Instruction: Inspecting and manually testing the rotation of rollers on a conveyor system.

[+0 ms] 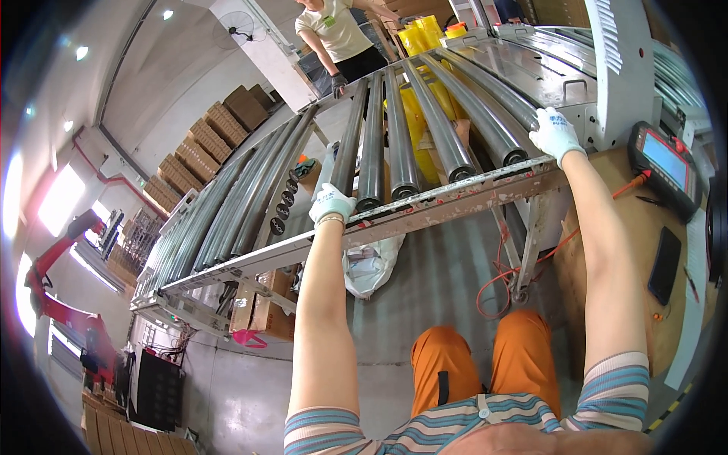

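My left hand (331,203), in a white work glove, is closed around the near end of a dark steel tube (351,144) at the frame's front rail. My right hand (557,135), gloved the same way, grips the near end of another steel tube (497,89) farther right. Between my hands several more steel tubes (371,144) lie side by side across the rack (455,193), their open ends toward me. At the far side a co-worker's dark-gloved hand (338,83) rests near the tubes' far ends.
More tubes (250,189) lie on the rack's left part. Yellow wrapped pieces (421,34) stand behind. A handheld control panel (667,171) and a phone (665,264) are on the cardboard-covered surface at right. An orange cable (485,284) loops near the rack leg. A red robot arm (68,315) stands left.
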`<act>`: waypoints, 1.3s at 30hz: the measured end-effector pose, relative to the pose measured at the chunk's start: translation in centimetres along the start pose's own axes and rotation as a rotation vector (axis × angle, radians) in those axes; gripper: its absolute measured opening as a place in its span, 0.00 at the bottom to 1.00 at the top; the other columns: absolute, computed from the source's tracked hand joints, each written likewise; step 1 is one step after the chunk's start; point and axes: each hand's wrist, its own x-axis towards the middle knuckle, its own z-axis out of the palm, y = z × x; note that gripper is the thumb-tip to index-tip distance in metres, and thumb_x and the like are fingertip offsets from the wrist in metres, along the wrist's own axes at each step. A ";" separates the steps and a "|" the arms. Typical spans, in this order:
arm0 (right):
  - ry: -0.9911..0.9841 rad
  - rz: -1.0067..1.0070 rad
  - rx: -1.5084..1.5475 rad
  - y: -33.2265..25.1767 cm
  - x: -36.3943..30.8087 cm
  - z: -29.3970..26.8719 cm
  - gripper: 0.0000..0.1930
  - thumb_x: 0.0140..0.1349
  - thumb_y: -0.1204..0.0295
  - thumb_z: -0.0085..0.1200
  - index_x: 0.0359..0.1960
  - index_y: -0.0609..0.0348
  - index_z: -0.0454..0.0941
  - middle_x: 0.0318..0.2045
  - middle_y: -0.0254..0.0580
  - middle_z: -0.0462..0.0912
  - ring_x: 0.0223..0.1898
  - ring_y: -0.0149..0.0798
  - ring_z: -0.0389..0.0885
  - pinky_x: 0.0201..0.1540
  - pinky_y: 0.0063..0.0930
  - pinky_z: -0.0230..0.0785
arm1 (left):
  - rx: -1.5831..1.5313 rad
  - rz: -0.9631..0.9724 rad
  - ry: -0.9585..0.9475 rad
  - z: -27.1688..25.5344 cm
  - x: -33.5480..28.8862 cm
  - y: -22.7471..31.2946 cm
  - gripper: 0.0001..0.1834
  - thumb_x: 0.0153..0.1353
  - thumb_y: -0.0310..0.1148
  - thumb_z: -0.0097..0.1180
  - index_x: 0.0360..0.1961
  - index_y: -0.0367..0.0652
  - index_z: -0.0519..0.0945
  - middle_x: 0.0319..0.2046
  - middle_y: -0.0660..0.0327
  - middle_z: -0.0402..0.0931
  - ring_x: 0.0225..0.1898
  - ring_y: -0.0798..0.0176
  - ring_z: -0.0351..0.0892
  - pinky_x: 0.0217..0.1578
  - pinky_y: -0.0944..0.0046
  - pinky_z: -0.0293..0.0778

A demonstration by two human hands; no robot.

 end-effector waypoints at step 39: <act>0.114 -0.090 0.068 1.1 -0.1 1.2 0.26 0.56 0.61 0.58 0.53 0.60 0.70 0.50 0.52 0.74 0.54 0.53 0.73 0.55 0.47 0.68 | -0.001 0.042 -0.011 0.0 -0.5 -0.4 0.40 0.52 0.51 0.64 0.59 0.38 0.64 0.51 0.46 0.74 0.52 0.45 0.78 0.51 0.49 0.73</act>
